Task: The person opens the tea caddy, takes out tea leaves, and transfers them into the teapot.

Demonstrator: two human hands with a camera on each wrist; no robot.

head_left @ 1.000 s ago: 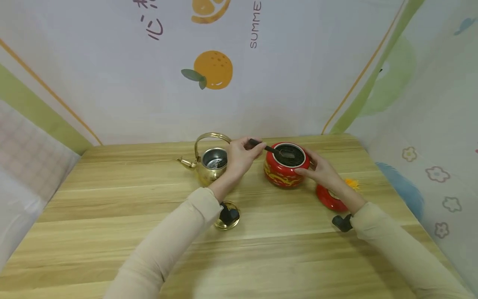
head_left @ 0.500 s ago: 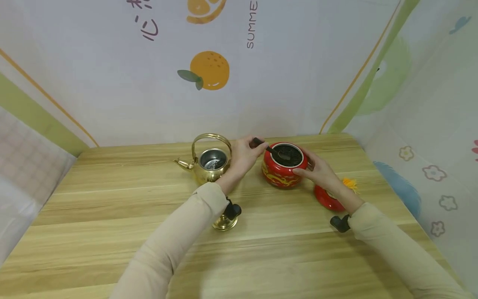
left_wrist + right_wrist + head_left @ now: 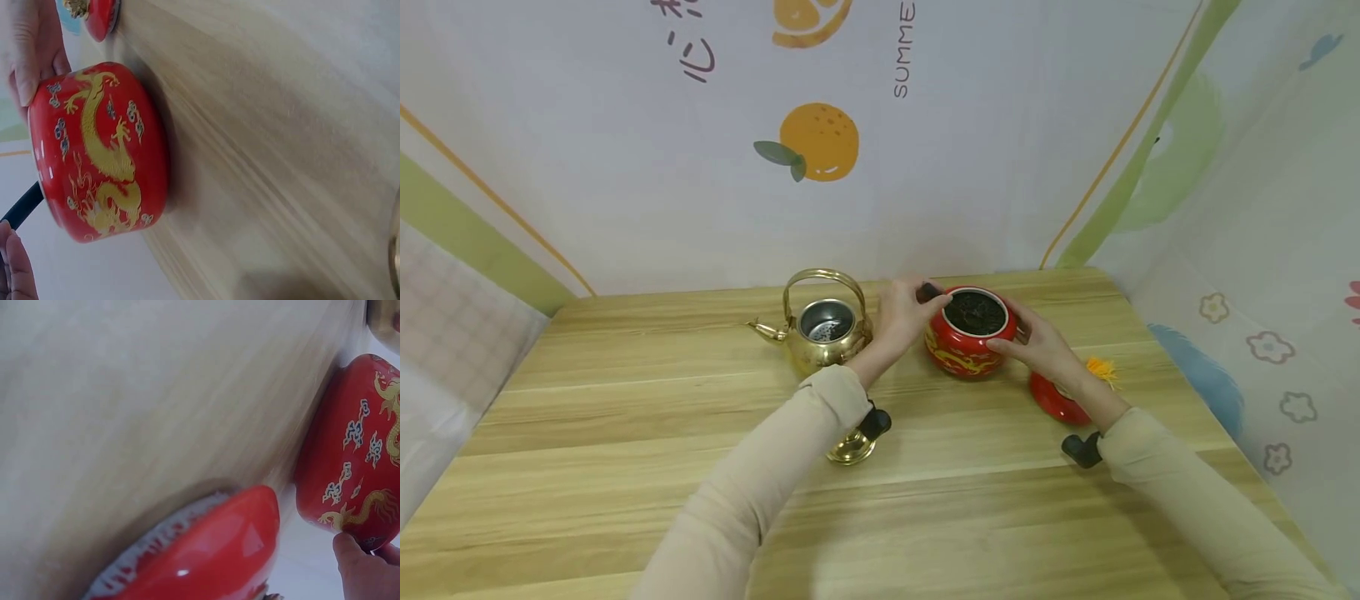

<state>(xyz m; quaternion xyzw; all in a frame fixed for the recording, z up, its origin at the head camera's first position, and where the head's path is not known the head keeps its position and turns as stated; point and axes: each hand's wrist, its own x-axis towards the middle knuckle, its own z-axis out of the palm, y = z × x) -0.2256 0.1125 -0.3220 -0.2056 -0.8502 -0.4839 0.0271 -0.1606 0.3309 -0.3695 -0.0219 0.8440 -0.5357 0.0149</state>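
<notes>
My left hand (image 3: 901,321) pinches the black handle (image 3: 24,206) of a scoop, tilted down over a red jar (image 3: 964,360) with a gold dragon on its side. Dark tea leaves (image 3: 977,310) fill the jar close to its white rim, and the scoop's head is hidden there. On the jar's right side my right hand (image 3: 1047,348) grips it, thumb at the front near the rim and fingers round the back. Left of the left hand stands a brass kettle (image 3: 822,354), lidless, its arched handle raised and a few dark bits on the perforated strainer inside.
A brass lid (image 3: 850,450) lies on the wooden table (image 3: 625,450) under the left wrist, partly covered. By the right forearm rests the red jar lid (image 3: 1054,402) with its yellow tassel (image 3: 1102,371). A printed curtain (image 3: 985,167) hangs behind the table.
My left hand has moved right toward the jar, and the scoop's head, visible on the leaves before, has gone out of sight. The right hand keeps its grip on the jar.
</notes>
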